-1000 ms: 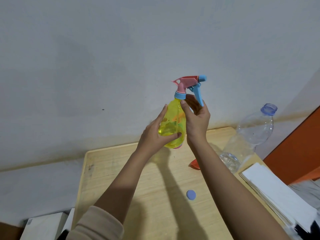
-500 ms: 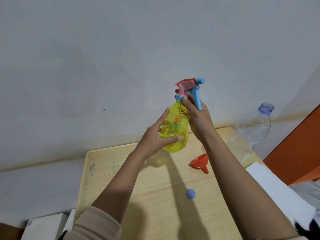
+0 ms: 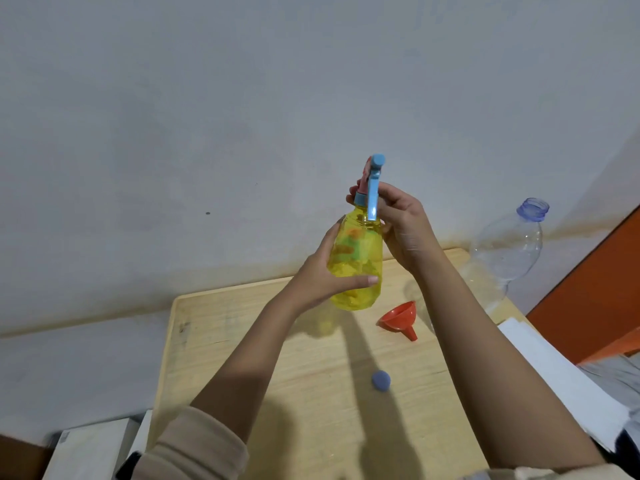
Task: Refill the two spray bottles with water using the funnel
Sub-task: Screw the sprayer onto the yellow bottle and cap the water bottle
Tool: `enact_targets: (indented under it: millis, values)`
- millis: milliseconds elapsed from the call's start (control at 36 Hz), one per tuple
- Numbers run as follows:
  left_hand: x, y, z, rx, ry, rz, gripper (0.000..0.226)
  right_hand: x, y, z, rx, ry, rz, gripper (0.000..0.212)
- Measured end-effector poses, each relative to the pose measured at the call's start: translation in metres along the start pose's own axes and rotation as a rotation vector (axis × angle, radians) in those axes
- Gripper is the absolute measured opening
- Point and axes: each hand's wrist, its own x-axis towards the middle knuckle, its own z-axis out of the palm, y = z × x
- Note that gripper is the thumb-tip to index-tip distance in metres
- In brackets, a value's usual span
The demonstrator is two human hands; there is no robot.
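Observation:
I hold a yellow spray bottle [image 3: 360,261] upright above the wooden table [image 3: 242,341]. My left hand [image 3: 323,275] wraps its body. My right hand [image 3: 401,223] grips the neck just under the pink and blue spray head [image 3: 372,181], whose blue trigger faces me. An orange funnel [image 3: 398,318] lies on its side on the table below the bottle. A clear plastic water bottle [image 3: 505,254] stands uncapped at the back right, and its blue cap [image 3: 381,380] lies on the table. Only one spray bottle is in view.
A white wall rises right behind the table. White sheets [image 3: 568,382] lie at the table's right edge, beside an orange panel [image 3: 602,292]. A white box [image 3: 90,452] sits low on the left.
The spray head has turned from pointing right to facing me. My right hand shifted around the neck, and the bottle came down slightly toward the table.

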Motion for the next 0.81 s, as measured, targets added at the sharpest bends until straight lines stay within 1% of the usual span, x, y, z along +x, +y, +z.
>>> enact_targets:
  millis: [83, 194, 333, 417, 444, 500, 583, 694, 806]
  values:
    - [0.000, -0.003, 0.004, 0.010, 0.023, 0.022, 0.100, -0.001, 0.002, 0.000, -0.076, 0.049, 0.010, 0.019]
    - [-0.001, -0.005, 0.007, -0.002, 0.063, 0.041, 0.085, -0.002, 0.004, 0.003, -0.157, 0.155, 0.022, 0.018]
    - [0.000, -0.007, 0.011, 0.045, 0.135, 0.055, 0.081, -0.003, 0.008, 0.014, -0.290, 0.264, -0.014, 0.020]
    - [0.000, -0.011, 0.014, 0.081, 0.154, 0.044, 0.087, -0.004, 0.012, 0.020, -0.375, 0.324, -0.044, 0.010]
    - [0.000, -0.013, 0.014, 0.084, 0.151, 0.033, 0.091, -0.004, 0.013, 0.022, -0.394, 0.350, -0.050, 0.010]
    - [-0.001, -0.016, 0.017, 0.073, 0.136, 0.006, 0.098, -0.006, 0.013, 0.025, -0.432, 0.389, -0.064, 0.019]
    - [-0.006, -0.016, 0.019, 0.026, 0.109, -0.034, 0.105, -0.011, 0.012, 0.029, -0.505, 0.416, -0.092, 0.015]
    - [-0.012, -0.015, 0.023, -0.018, 0.068, -0.051, 0.107, -0.018, 0.009, 0.030, -0.508, 0.419, -0.070, 0.014]
    - [-0.019, -0.013, 0.027, -0.041, 0.039, -0.074, 0.106, -0.027, 0.005, 0.029, -0.528, 0.430, -0.087, 0.019]
